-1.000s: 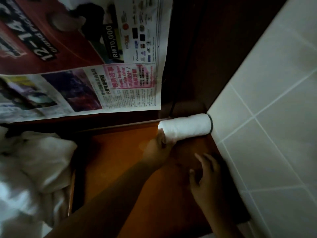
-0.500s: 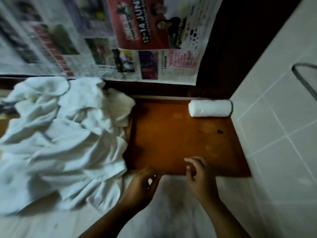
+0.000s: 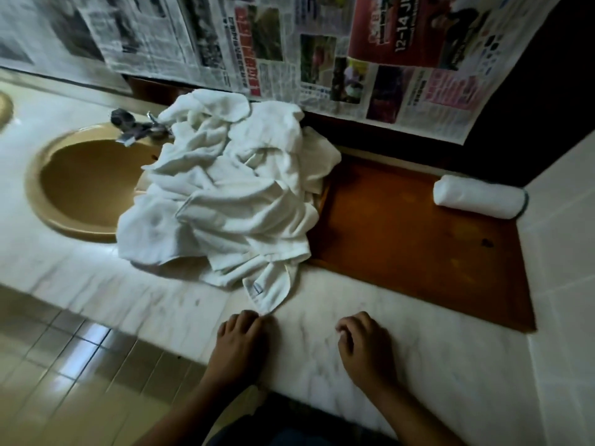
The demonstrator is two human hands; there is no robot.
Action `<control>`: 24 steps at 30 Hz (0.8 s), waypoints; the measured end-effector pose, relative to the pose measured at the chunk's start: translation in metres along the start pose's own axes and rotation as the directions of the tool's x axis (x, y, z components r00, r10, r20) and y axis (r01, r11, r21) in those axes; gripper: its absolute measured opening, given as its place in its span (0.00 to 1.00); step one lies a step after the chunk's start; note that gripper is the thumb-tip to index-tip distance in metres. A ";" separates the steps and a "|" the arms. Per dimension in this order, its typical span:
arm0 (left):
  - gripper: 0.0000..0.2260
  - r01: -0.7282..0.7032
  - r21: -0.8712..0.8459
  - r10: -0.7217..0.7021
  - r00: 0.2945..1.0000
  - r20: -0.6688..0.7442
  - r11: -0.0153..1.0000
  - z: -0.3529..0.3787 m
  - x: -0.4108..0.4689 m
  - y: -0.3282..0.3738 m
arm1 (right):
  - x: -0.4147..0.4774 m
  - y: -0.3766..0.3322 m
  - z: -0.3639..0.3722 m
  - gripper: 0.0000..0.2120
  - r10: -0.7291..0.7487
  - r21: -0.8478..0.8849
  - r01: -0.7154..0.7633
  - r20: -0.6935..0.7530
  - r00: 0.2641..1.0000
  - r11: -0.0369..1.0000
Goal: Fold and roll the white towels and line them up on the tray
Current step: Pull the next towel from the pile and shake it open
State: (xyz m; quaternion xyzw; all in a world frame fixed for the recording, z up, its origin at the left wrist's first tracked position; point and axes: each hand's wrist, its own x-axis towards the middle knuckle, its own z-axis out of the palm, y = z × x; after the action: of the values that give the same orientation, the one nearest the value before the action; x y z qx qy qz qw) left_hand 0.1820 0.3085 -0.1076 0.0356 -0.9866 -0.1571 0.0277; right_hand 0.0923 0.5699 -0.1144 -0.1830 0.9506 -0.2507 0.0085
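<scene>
Fingers (image 3: 246, 321) of left hand (image 3: 241, 344) and right hand (image 3: 365, 346) are lying loosely curled, empty, at the counter's (image 3: 322, 300) front edge. Towel pile (image 3: 225, 201) is overhanging the sink (image 3: 42, 201) rim; one tug risks dragging others in.

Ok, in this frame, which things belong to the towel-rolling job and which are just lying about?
Job: rolled white towel at the far end of the brown wooden tray; heap of crumpled white towels overlapping the tray's left edge.
Lying about: tan round sink basin; metal tap; newspaper sheets on the wall; white marble counter.
</scene>
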 end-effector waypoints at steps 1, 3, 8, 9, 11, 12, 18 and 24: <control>0.17 0.008 0.003 -0.008 1.000 0.001 1.000 0.002 -0.002 0.001 | -0.002 0.001 0.000 0.08 -0.032 -0.016 0.031 -0.004 0.999 0.999; 0.17 0.012 0.002 -0.012 1.000 0.009 1.000 0.003 -0.001 -0.001 | -0.007 0.002 0.001 0.08 -0.066 -0.057 0.064 -0.028 0.997 0.996; 0.17 0.027 -0.020 -0.027 0.999 0.040 0.999 0.005 -0.002 -0.002 | -0.018 -0.006 0.005 0.13 -0.036 -0.164 0.022 -0.082 0.996 0.986; 0.17 0.031 -0.031 -0.030 0.998 0.053 0.999 0.004 -0.001 -0.002 | -0.020 -0.008 0.006 0.14 -0.017 -0.167 0.001 -0.094 0.995 0.986; 0.17 0.030 -0.040 -0.026 0.997 0.074 0.999 0.003 0.000 -0.003 | -0.025 -0.014 0.007 0.14 0.034 -0.172 -0.052 -0.107 0.994 0.984; 0.17 -0.001 -0.037 0.004 0.996 0.087 0.999 0.003 0.003 -0.007 | -0.025 -0.018 0.008 0.12 0.072 -0.170 -0.091 -0.114 0.991 0.981; 0.17 -0.326 -0.044 0.328 0.923 0.203 0.944 -0.005 0.025 -0.042 | -0.008 -0.049 0.025 0.19 0.252 -0.106 -0.266 -0.133 0.959 0.958; 0.14 -0.342 -0.326 0.432 0.861 0.267 0.882 -0.036 0.059 -0.077 | 0.024 -0.105 0.055 0.18 0.260 -0.011 -0.264 -0.142 0.955 0.965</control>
State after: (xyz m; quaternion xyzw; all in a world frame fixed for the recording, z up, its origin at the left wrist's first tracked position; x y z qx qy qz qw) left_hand 0.1300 0.2203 -0.0950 -0.1961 -0.9331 -0.2834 -0.1033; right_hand 0.1125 0.4504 -0.1105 -0.0377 0.9683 -0.2454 -0.0276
